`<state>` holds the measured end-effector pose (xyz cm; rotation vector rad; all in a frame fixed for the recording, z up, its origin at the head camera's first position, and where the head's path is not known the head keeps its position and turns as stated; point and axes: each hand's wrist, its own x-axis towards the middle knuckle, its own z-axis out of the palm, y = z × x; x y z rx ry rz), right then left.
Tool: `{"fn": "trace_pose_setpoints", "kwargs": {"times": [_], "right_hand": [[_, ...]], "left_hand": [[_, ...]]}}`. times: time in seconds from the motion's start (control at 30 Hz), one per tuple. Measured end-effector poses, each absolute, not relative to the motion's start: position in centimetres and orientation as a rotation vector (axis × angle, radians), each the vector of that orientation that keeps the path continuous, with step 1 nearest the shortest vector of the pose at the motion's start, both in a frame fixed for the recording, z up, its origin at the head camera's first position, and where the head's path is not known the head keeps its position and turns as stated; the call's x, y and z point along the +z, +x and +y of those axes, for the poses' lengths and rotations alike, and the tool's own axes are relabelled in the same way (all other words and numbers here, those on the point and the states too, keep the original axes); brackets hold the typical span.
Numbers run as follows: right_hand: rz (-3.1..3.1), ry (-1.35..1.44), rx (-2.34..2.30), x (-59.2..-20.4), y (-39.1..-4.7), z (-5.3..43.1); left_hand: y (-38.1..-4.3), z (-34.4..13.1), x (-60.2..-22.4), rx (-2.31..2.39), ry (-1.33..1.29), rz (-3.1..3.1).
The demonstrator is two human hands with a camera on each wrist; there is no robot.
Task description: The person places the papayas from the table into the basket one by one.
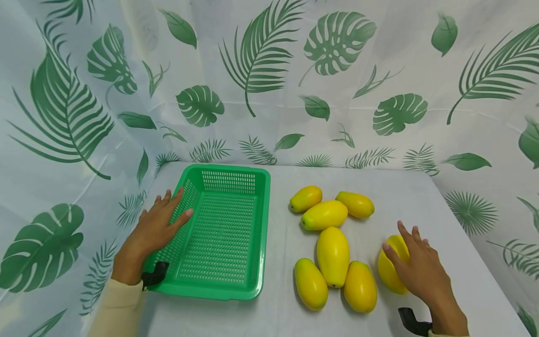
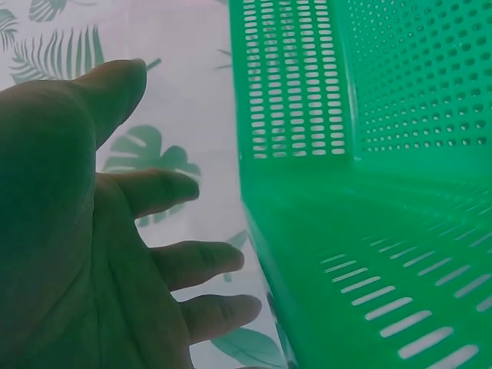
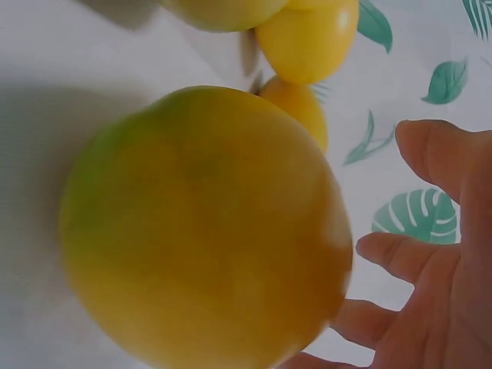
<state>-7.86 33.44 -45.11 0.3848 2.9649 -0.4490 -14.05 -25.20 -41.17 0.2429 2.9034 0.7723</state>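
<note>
My left hand [image 1: 156,229] hovers at the left side of a green plastic basket [image 1: 264,234], fingers spread and straight. In the left wrist view, the fingers [image 2: 196,261] point toward the basket wall [image 2: 296,84] with a gap between. My right hand [image 1: 423,269] is over the rightmost yellow papaya [image 1: 391,267], partly hiding it, with its fingers extended. The right wrist view shows this papaya [image 3: 207,231] large, greenish at one side, with the fingertips [image 3: 373,246] near its edge and not curled round it.
Left of the right hand lie several more yellow papayas, among them one upright in the middle [image 1: 333,257] and one at the back [image 1: 306,199]. The white table [image 1: 278,318] meets a leaf-patterned curtain [image 1: 269,126] behind and at both sides.
</note>
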Motion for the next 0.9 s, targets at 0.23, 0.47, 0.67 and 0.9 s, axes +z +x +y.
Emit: {"fn": "trace_pose_setpoints", "kwargs": {"times": [0.23,0.47,0.67,0.9], "right_hand": [[2.982,0.385,-0.487,-45.5,-7.5,33.5],[2.989,0.399,-0.485,-45.7,-7.3,33.5],[2.982,0.386,-0.513,-45.9,-7.1,33.6],[2.963,0.380,-0.528,-46.1,-6.7,33.7]], "left_hand": [[-14.2,-25.8,-41.7,0.817,0.293,2.885],[-14.5,-26.6,-42.3,0.913,0.350,2.865],[-14.6,-27.6,-42.6,0.970,0.358,2.824],[-14.6,-28.7,-42.4,1.035,0.432,2.774]]}}
